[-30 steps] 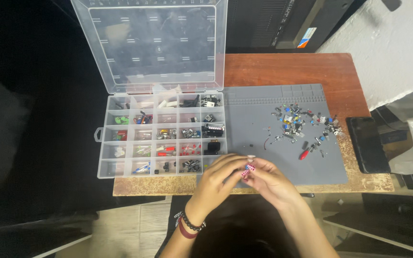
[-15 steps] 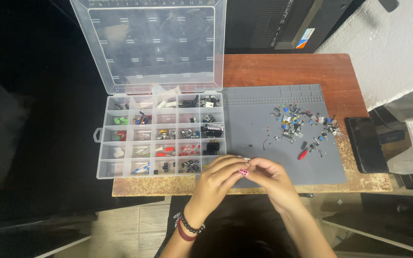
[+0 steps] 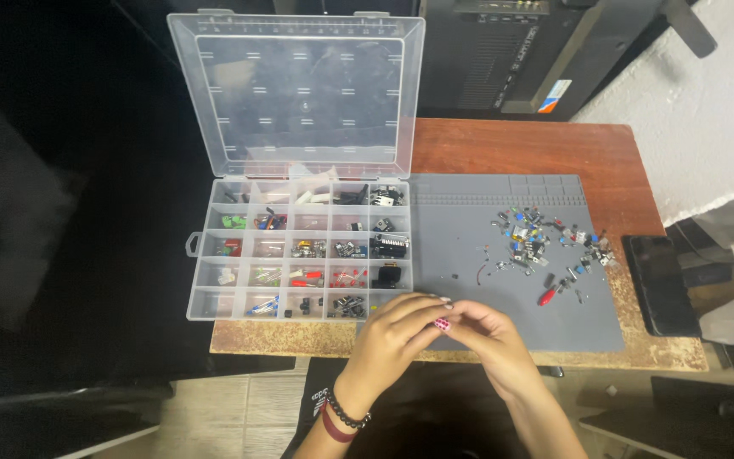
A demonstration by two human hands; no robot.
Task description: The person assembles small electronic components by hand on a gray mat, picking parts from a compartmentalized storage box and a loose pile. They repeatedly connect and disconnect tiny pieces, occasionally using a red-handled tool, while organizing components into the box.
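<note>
Over the grey mat's (image 3: 469,229) near edge, both hands' fingers (image 3: 435,313) pinch something too small to tell its direction.

Compartment box (image 3: 299,251) left of the mat (image 3: 469,238), parts pile (image 3: 545,242) on the mat's right, both hands (image 3: 443,327) at its near edge

You have one view only, from the camera on your head, looking steeply down over the front edge of the desk (image 3: 520,144). It sits high enough to take in the whole grey mat (image 3: 469,221) and the open clear organiser box (image 3: 299,246), whose lid stands toward the top of the frame. Your left hand (image 3: 397,331) and right hand (image 3: 486,336) enter from the bottom edge, closest to the lens. The floor shows below, dark equipment at the far side. No second view overlaps.
</note>
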